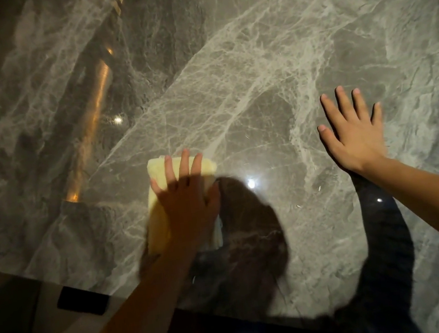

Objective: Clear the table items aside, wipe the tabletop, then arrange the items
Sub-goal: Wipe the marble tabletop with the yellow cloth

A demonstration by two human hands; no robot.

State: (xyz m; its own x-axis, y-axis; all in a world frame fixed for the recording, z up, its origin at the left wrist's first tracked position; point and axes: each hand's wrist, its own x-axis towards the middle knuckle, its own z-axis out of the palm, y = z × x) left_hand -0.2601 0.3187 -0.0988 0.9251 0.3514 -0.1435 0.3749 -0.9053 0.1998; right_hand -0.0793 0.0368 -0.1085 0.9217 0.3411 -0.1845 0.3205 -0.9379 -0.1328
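A glossy grey marble tabletop [255, 63] fills the view. A folded pale yellow cloth [158, 174] lies flat on it near the front edge. My left hand [186, 196] presses down on the cloth with its fingers spread over it. My right hand [353, 132] rests flat on the bare marble to the right, fingers apart, holding nothing. A few small pale crumbs [320, 188] lie on the marble between the two hands.
The table's near edge [60, 282] runs diagonally at the lower left. A dark flat object [82, 300] sits just below that edge. Light-coloured seating shows at the bottom left. Reflections of lamps glint on the surface.
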